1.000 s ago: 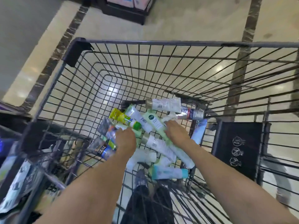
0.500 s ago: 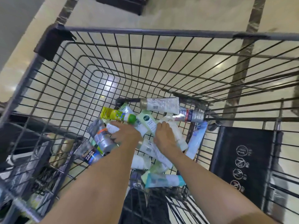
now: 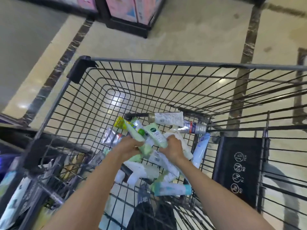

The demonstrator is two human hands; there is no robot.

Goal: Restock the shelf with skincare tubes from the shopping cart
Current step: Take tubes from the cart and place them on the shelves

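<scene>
Head view: at frame centre, pale green tubes [image 3: 146,145] are gripped by the left hand [image 3: 128,147] and right hand [image 3: 173,149] over the pile in the shopping cart [image 3: 166,63]. Slippage is likely (bunched, smooth tubes); dropped ones could fall back into the pile.

Pink display boxes [image 3: 131,9], black warning sign [image 3: 237,170], marble floor [image 3: 191,35]

One shopping cart [image 3: 166,63], two hands in it, and roughly fifteen skincare tubes [image 3: 167,120] piled at the bottom, hard to count exactly.
</scene>
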